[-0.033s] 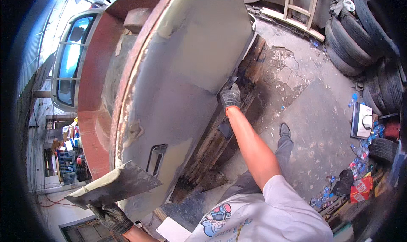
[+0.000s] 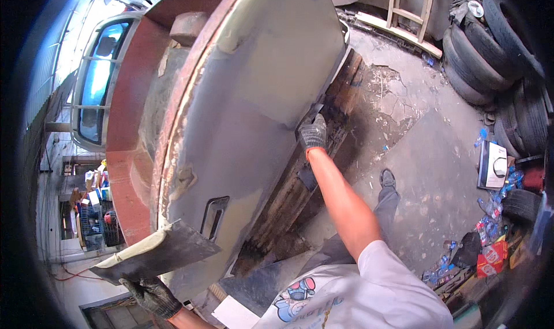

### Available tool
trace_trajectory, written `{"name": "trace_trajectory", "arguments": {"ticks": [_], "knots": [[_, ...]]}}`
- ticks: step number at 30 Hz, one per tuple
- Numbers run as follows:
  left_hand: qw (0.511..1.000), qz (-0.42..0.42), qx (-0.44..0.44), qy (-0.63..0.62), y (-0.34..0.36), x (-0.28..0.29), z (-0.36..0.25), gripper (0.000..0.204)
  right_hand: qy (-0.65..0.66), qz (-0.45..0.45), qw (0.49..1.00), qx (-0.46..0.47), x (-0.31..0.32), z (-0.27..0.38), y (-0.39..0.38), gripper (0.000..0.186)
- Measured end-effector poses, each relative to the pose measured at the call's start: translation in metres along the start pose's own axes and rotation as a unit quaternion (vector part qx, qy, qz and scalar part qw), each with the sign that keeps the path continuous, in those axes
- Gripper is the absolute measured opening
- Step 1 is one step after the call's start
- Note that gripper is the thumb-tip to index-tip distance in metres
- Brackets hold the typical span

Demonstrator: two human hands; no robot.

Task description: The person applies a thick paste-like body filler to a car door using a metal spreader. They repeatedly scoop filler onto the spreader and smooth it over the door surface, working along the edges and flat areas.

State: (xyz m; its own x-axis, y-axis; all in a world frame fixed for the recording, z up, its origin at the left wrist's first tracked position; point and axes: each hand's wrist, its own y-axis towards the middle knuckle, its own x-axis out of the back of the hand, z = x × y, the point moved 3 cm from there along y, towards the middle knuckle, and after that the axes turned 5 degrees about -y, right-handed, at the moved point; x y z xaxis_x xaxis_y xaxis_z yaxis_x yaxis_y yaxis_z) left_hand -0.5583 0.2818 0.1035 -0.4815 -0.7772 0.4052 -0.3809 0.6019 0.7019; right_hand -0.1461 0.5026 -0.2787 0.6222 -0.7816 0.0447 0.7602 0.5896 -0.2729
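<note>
A large grey vehicle panel (image 2: 248,104), patched with paler areas, is worked on by a person in a white T-shirt (image 2: 369,288) and dark gloves. By the right hand (image 2: 313,134), a small dark flat piece (image 2: 316,108) is held at the panel's lower edge, the fingers closed around it; its full shape is hidden by the glove. By the left hand (image 2: 151,297), a dark board (image 2: 167,255) is gripped along its lower edge, the fingers bent against it and partly out of sight beneath. The board is held tilted in front of the panel's near end, and its upper edge is coated with pale paste (image 2: 135,248). Between the two hands, a handle-like recess (image 2: 214,218) is set into the panel, just beside the board's right corner. Behind the panel, a reddish-brown inner wall (image 2: 130,185) and a barred cab window (image 2: 95,95) are seen. Below the panel's lower edge, a rusty, dirt-stained beam (image 2: 346,89) is exposed. On the worn concrete floor (image 2: 427,173), a shoe (image 2: 387,179) is planted. Along the right side, stacked tyres (image 2: 473,61), a black-and-white box (image 2: 493,164), scattered plastic bottles (image 2: 443,267) and a red packet (image 2: 491,258) are gathered.
</note>
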Motion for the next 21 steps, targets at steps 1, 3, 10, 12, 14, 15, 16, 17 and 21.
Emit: {"name": "trace_trajectory", "arguments": {"ticks": [1,3,10,12,14,15,16,17,21], "knots": [[1.000,0.003,-0.002,0.017,-0.001,0.001,0.000,0.049,-0.014,0.013,1.000,0.008,0.000,0.013,-0.007,0.029],[1.000,0.006,0.010,-0.024,-0.004,0.001,0.004,0.049,-0.045,0.039,0.998,0.026,0.003,0.040,-0.022,0.033],[0.985,-0.043,0.093,-0.139,-0.011,-0.004,0.015,0.047,-0.055,-0.008,0.977,0.206,0.020,0.154,-0.085,0.025],[0.972,-0.032,0.114,-0.204,-0.011,-0.008,0.018,0.048,-0.060,-0.031,0.969,0.239,0.019,0.183,-0.095,0.023],[0.996,0.023,0.031,-0.086,-0.010,-0.010,0.015,0.048,-0.054,-0.020,0.964,0.259,0.018,0.205,-0.105,0.021],[0.994,0.054,-0.005,-0.097,-0.010,-0.012,0.013,0.048,-0.040,-0.011,0.964,0.263,0.018,0.214,-0.108,0.021],[0.995,0.055,-0.019,-0.078,-0.009,-0.012,0.012,0.048,-0.034,-0.015,0.963,0.266,0.018,0.221,-0.109,0.022],[0.999,0.037,-0.024,-0.005,-0.009,-0.011,0.012,0.048,-0.030,-0.012,0.964,0.262,0.016,0.226,-0.110,0.022],[0.999,0.011,-0.005,0.040,-0.009,-0.012,0.008,0.049,-0.019,-0.004,0.971,0.237,0.012,0.214,-0.097,0.028]]}}
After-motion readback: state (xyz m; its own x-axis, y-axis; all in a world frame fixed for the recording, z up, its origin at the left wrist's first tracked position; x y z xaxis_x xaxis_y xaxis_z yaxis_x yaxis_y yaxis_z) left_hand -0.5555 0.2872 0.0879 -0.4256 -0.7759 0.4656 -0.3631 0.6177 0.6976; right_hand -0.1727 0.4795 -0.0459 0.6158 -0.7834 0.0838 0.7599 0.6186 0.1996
